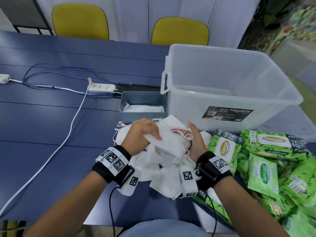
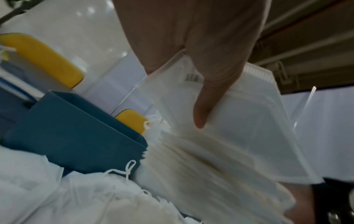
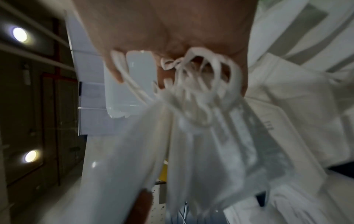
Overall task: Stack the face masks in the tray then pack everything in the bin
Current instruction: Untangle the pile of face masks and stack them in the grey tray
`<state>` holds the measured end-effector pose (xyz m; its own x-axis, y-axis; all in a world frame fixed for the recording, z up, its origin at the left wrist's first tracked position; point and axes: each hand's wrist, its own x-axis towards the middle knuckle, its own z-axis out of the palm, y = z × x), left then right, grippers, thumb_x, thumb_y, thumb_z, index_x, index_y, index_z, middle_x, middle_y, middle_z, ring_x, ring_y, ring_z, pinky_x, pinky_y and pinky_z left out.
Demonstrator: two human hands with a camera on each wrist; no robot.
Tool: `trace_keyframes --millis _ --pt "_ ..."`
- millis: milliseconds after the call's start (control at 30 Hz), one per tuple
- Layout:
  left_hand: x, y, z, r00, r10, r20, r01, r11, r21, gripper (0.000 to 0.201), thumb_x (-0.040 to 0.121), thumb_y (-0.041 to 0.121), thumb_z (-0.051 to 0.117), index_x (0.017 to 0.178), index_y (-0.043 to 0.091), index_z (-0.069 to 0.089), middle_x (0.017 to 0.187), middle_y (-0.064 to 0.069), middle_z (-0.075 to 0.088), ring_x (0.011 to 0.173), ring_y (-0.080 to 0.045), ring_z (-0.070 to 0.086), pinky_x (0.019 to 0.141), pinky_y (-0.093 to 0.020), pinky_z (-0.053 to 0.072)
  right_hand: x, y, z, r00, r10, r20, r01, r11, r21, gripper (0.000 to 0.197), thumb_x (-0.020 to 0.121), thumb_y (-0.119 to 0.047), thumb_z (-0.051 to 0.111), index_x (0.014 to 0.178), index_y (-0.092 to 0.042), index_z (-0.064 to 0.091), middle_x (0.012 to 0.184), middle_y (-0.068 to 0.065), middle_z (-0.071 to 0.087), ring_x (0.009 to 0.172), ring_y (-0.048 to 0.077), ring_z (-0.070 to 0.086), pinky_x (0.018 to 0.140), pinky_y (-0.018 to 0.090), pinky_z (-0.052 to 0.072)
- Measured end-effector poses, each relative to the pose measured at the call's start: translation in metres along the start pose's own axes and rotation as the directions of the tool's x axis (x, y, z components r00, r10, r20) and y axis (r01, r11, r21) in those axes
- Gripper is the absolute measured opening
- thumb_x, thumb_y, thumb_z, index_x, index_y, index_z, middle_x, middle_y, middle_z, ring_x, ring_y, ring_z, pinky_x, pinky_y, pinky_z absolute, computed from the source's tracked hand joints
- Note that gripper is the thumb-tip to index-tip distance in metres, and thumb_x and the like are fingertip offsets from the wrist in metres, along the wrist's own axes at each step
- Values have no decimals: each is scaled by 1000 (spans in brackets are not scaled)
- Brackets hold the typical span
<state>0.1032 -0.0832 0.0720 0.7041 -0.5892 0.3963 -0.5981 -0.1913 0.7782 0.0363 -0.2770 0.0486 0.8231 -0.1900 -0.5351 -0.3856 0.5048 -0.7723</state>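
Both hands hold a bundle of white face masks point(image 1: 168, 142) above the table, just in front of the blue-grey tray point(image 1: 127, 117). My left hand point(image 1: 145, 132) grips the bundle's left side, thumb pressed on the top mask point(image 2: 239, 121). My right hand point(image 1: 193, 139) clasps the right side, where the ear loops point(image 3: 203, 84) bunch against its fingers. The tray holds a low stack of masks point(image 1: 144, 108). More loose masks point(image 1: 164, 178) lie under my wrists. The clear bin point(image 1: 239, 93) stands to the tray's right, nothing showing inside it.
Several green wet-wipe packs point(image 1: 266, 161) lie at the right front of the blue table point(image 1: 51, 125). A white power strip point(image 1: 101, 88) with cables lies at the left back. Two yellow chairs point(image 1: 80, 21) stand behind the table. A clear lid point(image 1: 297, 124) lies under the bin.
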Motion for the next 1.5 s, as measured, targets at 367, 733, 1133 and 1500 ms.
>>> trace_keyframes --millis 367,733,1133,1500 --pt "-5 -12 -5 985 -65 -157 52 995 -85 59 55 -28 42 73 21 70 85 24 65 82 0 60 79 -18 46 -9 4 -3 973 -228 -27 224 970 -90 34 81 6 65 107 -15 69 120 14 65 108 27 63 102 42 46" --pt "-10 -23 -22 838 -465 -284 477 878 -29 34 86 -5 56 111 18 61 112 4 62 112 -21 57 93 -18 38 -7 -2 -3 886 -430 -173 415 902 -116 33 83 -1 69 109 -22 69 121 -2 64 116 16 59 102 38 46" --pt "-2 0 12 861 -495 -115 508 843 180 29 78 35 75 85 7 70 93 -2 58 87 -14 51 74 -23 32 -7 13 5 876 -480 58 469 814 -344 47 79 -11 65 121 -31 61 132 -12 57 126 9 50 111 42 37" --pt "-6 -12 -14 769 -594 -236 466 774 -428 53 80 -8 57 112 34 64 119 -2 61 97 -20 58 85 -36 51 -2 8 -14 852 -524 -8 462 757 -463 37 86 10 51 94 -21 69 115 -1 66 115 17 55 101 31 38"
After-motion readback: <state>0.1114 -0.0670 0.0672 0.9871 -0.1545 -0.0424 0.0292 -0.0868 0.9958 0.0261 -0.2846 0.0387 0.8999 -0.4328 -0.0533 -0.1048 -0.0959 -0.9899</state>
